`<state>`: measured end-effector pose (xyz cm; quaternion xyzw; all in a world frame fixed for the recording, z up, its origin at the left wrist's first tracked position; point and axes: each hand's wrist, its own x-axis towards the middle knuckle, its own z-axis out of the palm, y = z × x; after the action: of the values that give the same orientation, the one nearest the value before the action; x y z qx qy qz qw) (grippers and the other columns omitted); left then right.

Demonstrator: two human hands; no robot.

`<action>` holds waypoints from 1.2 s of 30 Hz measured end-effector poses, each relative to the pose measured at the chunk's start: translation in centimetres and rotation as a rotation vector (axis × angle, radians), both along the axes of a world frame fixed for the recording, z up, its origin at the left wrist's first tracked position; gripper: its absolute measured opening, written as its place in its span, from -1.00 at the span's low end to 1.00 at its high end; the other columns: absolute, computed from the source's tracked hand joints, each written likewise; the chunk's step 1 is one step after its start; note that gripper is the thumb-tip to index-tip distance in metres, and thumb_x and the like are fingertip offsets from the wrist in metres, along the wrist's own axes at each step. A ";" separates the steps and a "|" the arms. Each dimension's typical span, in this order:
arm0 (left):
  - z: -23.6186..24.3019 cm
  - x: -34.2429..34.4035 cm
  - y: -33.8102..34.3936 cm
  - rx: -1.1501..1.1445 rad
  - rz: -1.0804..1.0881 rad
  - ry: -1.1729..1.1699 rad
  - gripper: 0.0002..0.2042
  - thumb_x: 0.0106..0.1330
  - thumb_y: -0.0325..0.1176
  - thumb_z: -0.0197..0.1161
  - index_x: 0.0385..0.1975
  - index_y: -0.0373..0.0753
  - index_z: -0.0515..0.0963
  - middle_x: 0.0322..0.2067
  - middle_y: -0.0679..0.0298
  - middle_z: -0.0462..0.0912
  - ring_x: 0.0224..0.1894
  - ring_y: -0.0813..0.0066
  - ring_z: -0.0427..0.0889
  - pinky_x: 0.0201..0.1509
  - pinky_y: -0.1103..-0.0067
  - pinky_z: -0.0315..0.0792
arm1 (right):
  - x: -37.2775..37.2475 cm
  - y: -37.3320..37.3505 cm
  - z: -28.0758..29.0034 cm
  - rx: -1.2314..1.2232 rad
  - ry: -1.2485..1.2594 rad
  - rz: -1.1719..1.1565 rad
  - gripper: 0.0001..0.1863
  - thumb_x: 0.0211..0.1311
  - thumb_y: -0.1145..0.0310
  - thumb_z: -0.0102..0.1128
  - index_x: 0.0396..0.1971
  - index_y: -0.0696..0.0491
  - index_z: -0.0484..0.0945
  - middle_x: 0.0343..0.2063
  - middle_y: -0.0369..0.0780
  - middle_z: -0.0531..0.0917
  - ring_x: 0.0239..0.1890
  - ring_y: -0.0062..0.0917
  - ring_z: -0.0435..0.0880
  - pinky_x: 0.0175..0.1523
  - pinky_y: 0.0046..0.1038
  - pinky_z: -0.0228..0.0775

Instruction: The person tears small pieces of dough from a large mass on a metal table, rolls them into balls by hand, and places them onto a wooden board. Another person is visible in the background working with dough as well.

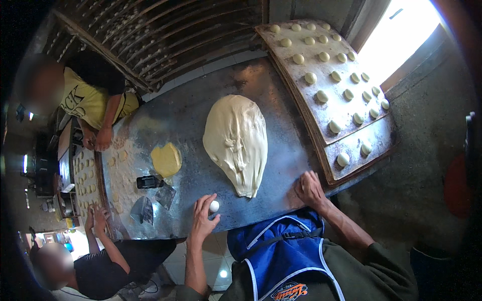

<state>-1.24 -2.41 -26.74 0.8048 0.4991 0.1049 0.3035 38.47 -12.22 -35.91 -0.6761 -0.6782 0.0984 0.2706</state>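
My left hand (203, 215) rests at the table's near edge, fingers apart and curved beside a small white dough ball (214, 206); whether they touch it is unclear. My right hand (309, 188) is on the metal table (286, 175) near its right side, fingers apart and bent, with nothing visible in them. Between and beyond my hands lies a large pale, smooth dough mass (234, 140). Left of it are a yellow dough piece (165, 159), a small black device (149, 182) and metal scrapers (142, 210).
Stacked trays (336, 150) with several dough balls stand at the right. At the left, a co-worker in yellow (88, 98) leans over the table; another in dark clothes (105, 273) has hands by a tray (83, 170). Wooden racks (135, 40) stand behind, beside a bright opening.
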 end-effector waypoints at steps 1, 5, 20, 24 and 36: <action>-0.1 0.2 0.2 -0.030 -0.045 -0.007 -0.35 -0.02 -0.50 0.45 0.21 -0.12 0.50 0.17 0.11 0.44 0.21 0.03 0.41 0.32 0.25 0.33 | -0.3 0.5 -0.2 0.011 0.030 -0.022 -0.85 0.10 0.51 0.13 -0.35 0.14 0.37 -0.40 -0.04 0.42 -0.29 -0.08 0.41 -0.17 -0.12 0.24; -2.5 -0.4 1.8 -0.007 -0.243 0.034 -0.48 -0.01 -0.54 0.39 0.06 -0.12 0.63 0.04 0.13 0.54 0.02 0.09 0.56 0.15 0.34 0.49 | -0.6 -0.8 0.0 -0.014 -0.008 0.018 -0.79 0.05 0.50 0.22 -0.34 0.13 0.37 -0.41 -0.10 0.42 -0.28 -0.14 0.43 -0.17 -0.16 0.23; 11.5 8.9 -4.4 -0.760 -0.363 -1.203 -0.64 0.02 -0.23 0.64 -0.29 -0.28 0.68 -0.34 0.14 0.73 -0.28 0.40 0.69 -0.18 0.49 0.55 | -0.3 -0.5 9.0 -0.479 0.667 -0.204 -0.77 0.23 0.41 0.30 -0.14 0.14 0.63 -0.32 -0.11 0.60 -0.24 -0.12 0.66 -0.09 -0.24 0.53; 12.5 7.5 -4.9 -0.089 0.135 -0.630 -0.55 0.15 -0.40 0.51 0.01 -0.26 0.49 -0.11 0.12 0.66 0.02 0.25 0.59 0.18 0.30 0.38 | -1.2 -0.4 8.2 -0.246 0.481 -0.082 -0.68 0.23 0.28 0.33 -0.08 0.11 0.61 -0.17 -0.10 0.58 -0.12 -0.20 0.66 -0.08 -0.32 0.53; -9.9 9.5 0.6 0.302 0.505 -0.500 -0.78 0.30 -0.52 0.22 -0.24 -0.29 0.27 -0.37 0.08 0.40 -0.32 0.09 0.44 -0.17 0.23 0.34 | -6.3 5.9 0.5 -0.145 -0.033 0.035 -0.61 0.11 0.22 0.35 -0.26 0.16 0.39 -0.28 -0.04 0.45 -0.15 -0.14 0.44 -0.03 -0.15 0.27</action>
<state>8.25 -1.82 -36.69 0.6419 0.5712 0.4416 0.2582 32.18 -6.34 -35.37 -0.6835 -0.6854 0.1409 0.2077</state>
